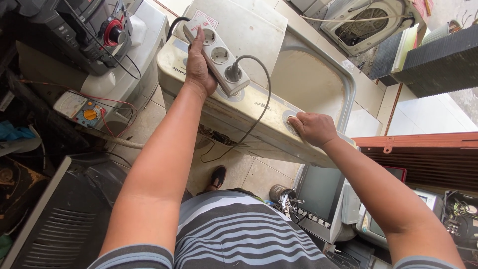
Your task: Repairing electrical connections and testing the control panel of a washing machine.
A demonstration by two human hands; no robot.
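Left grip (199, 67) around power strip (219, 57)

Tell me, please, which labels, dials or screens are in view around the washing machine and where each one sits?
Sticker: on the white lid beyond the left hand, a white rectangle with red edging.
Multimeter: lower left of the washing machine, pale face, orange dial, red leads.
Monitor screen: below the right hand, grey and blank.
Power strip: held in the left hand, white.

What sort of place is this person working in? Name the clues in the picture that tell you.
Probably an appliance repair workshop. A multimeter with red leads lies nearby, the washing machine under the hands stands amid a stereo and old monitors, and the left hand holds a power strip.
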